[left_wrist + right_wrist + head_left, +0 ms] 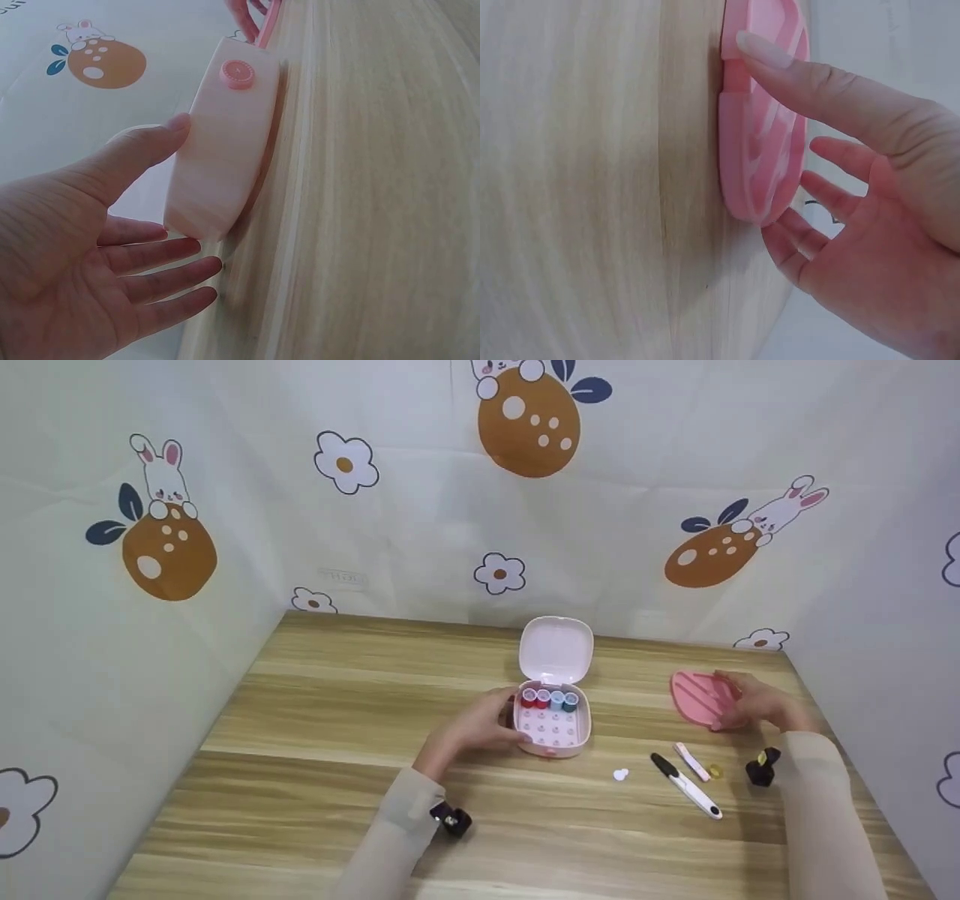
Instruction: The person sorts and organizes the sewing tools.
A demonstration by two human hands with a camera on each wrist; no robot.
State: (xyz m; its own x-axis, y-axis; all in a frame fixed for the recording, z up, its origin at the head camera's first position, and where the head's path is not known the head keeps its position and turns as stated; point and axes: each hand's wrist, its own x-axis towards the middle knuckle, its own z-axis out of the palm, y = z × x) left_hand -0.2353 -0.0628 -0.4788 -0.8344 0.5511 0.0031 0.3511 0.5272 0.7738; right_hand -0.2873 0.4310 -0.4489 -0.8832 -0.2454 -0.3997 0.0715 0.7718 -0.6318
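A pale pink box (553, 732) lies open in the middle of the wooden table, its lid (556, 649) standing up behind it. A row of thread spools (550, 699), red and blue, sits along its back. My left hand (506, 716) is spread at the box's left side. In the left wrist view the thumb tip touches the box (225, 142) and the straight fingers (169, 259) lie by its corner. My right hand (724, 705) rests on a pink ridged tray (697, 697) at the right. There the thumb (769, 56) lies over the tray (761, 161) rim, with the other fingers at its end.
In front of the tray lie white thread snips with a black tip (686, 786), a small pink strip (691, 761), a yellow ring (715, 771) and a white button (620, 774). Cartoon-print sheets wall in the table on three sides.
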